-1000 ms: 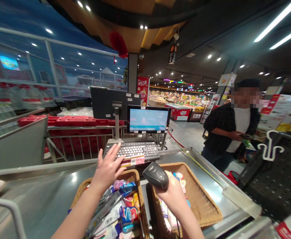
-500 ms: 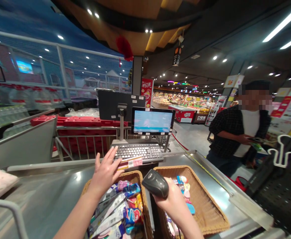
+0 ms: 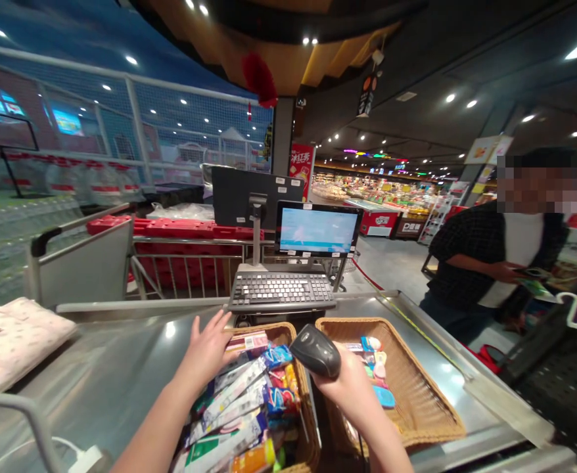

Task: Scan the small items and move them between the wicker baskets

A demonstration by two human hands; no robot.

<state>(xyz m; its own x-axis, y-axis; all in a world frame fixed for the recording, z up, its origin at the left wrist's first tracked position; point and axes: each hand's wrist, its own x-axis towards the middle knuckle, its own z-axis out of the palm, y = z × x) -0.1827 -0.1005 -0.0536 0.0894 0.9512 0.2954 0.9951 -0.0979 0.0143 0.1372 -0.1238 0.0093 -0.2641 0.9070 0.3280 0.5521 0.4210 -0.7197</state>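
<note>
The steel desk (image 3: 121, 368) spread widest before me, sloping toward the customer's side, where a person in a dark checked shirt (image 3: 470, 256) stood well apart, holding something over the far edge. Behind the desk stood the screen (image 3: 318, 230) and, below it, the keyboard (image 3: 281, 291), both facing me so I could read and key without leaning. Two wicker baskets sat side by side just under the keyboard: the left basket (image 3: 308, 427) was heaped with snack packets (image 3: 242, 401), the right basket (image 3: 416, 394) held only a few small packets near its inner wall. A pale padded pouch (image 3: 12, 338) lay off to the left, out of reach. My left hand (image 3: 207, 345) rested with fingers spread loosely over the top of the heap, its tips touching a slim pink-labelled packet (image 3: 246, 341) at the far rim; that grip was not closed on anything. My right hand (image 3: 347, 387) was wrapped around the handle of the black scanner (image 3: 317, 349), held over the gap between the baskets with its head turned toward the heap, its cable hanging down below my wrist.
</note>
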